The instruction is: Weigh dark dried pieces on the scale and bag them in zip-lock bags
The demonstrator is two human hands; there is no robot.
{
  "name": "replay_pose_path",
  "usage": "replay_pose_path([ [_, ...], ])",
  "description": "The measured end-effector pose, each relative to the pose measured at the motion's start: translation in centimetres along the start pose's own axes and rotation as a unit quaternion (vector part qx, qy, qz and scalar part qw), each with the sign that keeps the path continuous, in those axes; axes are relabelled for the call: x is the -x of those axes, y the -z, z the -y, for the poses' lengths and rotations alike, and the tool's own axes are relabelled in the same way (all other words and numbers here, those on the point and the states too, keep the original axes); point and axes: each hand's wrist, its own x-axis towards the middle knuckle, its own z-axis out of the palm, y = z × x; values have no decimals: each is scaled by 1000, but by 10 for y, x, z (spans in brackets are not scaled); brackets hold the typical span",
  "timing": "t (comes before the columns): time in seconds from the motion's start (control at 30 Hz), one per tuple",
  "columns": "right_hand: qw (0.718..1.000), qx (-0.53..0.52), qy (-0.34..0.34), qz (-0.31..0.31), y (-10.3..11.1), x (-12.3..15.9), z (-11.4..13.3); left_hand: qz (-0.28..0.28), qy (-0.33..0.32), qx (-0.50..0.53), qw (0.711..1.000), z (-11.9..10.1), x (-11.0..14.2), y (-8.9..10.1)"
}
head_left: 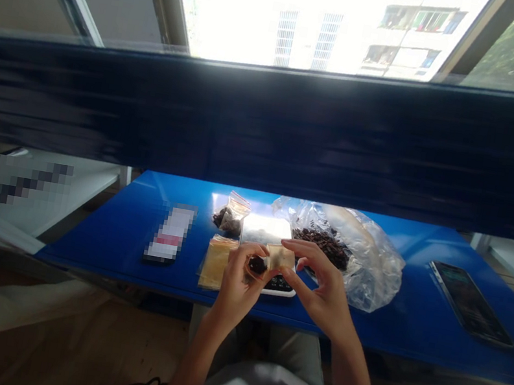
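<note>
A small pouch (279, 257) of thin, yellowish see-through film is held up in front of the person, above the near end of a digital scale (266, 231), not touching it. Dark, lumpy pieces (257, 265) show at the pouch's left end, where they bulge against the film. Both hands have it. The left hand (236, 291) cups that dark end, its fingers (251, 254) curled closed around the film with the thumb side toward the pouch. The right hand (321, 289) comes in from the other side, and its fingers (294, 246) are stretched out and pinching the pouch's upper edge between the fingertips and thumb.

Under the hands, the scale sits near the middle of the blue tabletop (96, 241), its steel platform toward the far edge and its dark display just below the pouch. Just left of the scale lies a stack of flat yellowish pouches (216, 263), close to the near edge. Beyond that stack, by the far edge, is a small bag (230, 213) holding dark pieces. To the scale's right, a big crumpled plastic bag (370, 267) slumps open around a heap of similar dark pieces (322, 243), touching the scale. A blurred white and red box (169, 235) lies further left, and a phone (469, 304) lies face up near the right edge.
</note>
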Motion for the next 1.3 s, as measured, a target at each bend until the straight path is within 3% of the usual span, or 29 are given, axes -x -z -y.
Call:
replay_pose_path([
  [0.1, 1000, -5, 10, 4, 1, 1, 0, 1, -31, -25, 999, 0, 0, 0],
  [0.27, 999, -13, 24, 16, 0, 2, 2, 63, -91, -78, 991, -4, -3, 0],
  [0.4, 1000, -10, 22, 17, -1, 2, 1, 74, -87, -77, 990, -6, -3, -1],
  [0.77, 1000, -4, 21, 7, 2, 4, 1, 11, -57, -62, 996, 0, 4, -3],
  [1.0, 999, -24, 26, 22, 2, 5, 3, 92, -77, -55, 991, -6, 0, -2],
  [1.3, 999, -10, 27, 19, 3, 5, 0, 71, -72, -78, 992, -3, 4, -4],
])
